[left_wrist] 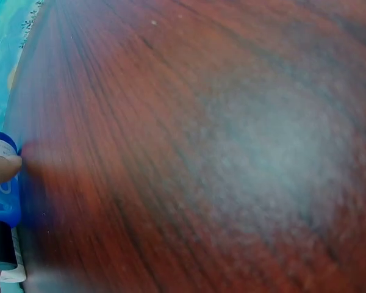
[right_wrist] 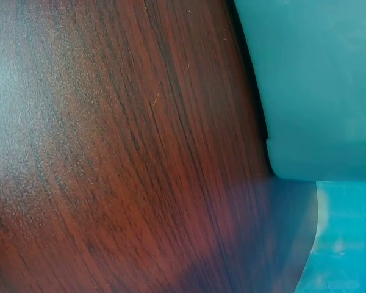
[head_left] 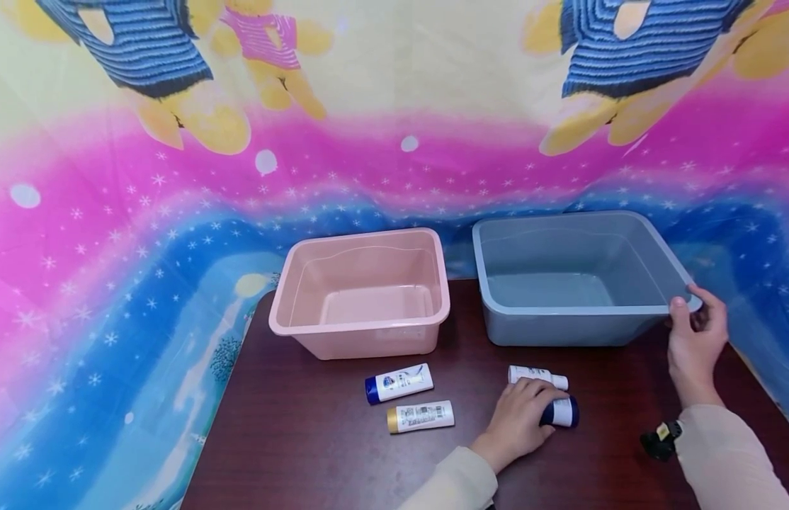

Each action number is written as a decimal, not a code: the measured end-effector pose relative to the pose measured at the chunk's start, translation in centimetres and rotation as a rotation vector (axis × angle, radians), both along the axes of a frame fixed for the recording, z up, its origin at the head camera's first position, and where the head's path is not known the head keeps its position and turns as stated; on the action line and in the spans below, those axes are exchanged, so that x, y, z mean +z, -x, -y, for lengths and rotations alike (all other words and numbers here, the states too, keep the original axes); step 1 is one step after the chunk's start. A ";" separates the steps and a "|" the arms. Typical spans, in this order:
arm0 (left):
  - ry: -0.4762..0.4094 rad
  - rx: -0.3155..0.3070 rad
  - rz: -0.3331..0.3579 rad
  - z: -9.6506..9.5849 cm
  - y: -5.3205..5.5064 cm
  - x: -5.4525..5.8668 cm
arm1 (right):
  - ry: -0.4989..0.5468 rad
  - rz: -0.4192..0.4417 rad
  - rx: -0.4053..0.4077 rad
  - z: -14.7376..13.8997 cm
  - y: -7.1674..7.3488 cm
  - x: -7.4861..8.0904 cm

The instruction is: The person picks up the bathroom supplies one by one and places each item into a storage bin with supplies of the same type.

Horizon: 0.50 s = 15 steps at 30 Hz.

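My left hand [head_left: 525,418] grips a dark blue bottle [head_left: 563,411] with a white label, lying near the front of the blue-grey basin. Part of that bottle [left_wrist: 6,204] appears at the left edge of the left wrist view, the thumb [left_wrist: 3,169] against it. Just behind the fingers lies a white bottle [head_left: 538,375], partly covered by the hand. My right hand [head_left: 699,347] pinches the front right corner of the rim of the blue-grey basin [head_left: 579,329]. The right wrist view shows the basin's outer wall [right_wrist: 320,91], but not the hand.
Left of the blue-grey basin stands a pink basin [head_left: 369,345]. In front of it lie a white bottle with a blue cap [head_left: 401,383] and a white bottle with a gold cap [head_left: 421,417]. The dark wood table [head_left: 292,439] meets a patterned cloth backdrop [head_left: 394,163].
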State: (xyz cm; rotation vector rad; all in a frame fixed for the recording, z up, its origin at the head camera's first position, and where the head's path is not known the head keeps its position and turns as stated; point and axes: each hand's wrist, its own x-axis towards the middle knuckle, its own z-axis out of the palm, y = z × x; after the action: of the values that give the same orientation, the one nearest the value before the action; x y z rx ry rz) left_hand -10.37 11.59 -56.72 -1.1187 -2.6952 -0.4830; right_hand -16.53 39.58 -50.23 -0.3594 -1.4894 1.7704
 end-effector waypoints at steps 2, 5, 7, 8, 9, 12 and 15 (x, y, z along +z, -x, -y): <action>-0.015 0.004 -0.005 0.0 0.0 -0.1 | -0.009 0.006 -0.001 0.0 -0.1 0.0; -0.033 0.005 -0.003 0.0 0.0 -0.3 | -0.007 0.004 0.007 0.0 -0.1 0.0; -0.039 0.006 0.002 0.0 0.0 -0.4 | -0.008 0.003 0.010 0.0 -0.1 0.0; -0.042 0.005 0.006 0.0 0.0 -0.5 | -0.006 -0.001 0.013 0.0 -0.1 0.0; -0.044 0.004 0.009 0.0 0.1 -0.5 | 0.000 -0.005 0.017 0.0 -0.1 0.0; -0.044 0.002 0.019 -0.1 0.2 -0.5 | -0.008 -0.016 0.013 0.0 -0.1 -0.1; -0.046 -0.009 0.032 0.0 0.2 -0.5 | -0.014 -0.032 0.006 0.0 0.0 -0.1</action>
State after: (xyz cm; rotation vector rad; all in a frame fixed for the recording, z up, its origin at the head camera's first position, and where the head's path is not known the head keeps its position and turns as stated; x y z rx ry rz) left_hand -10.61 11.58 -57.20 -1.1208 -2.6934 -0.5659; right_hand -16.50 39.59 -50.34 -0.3185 -1.4814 1.7618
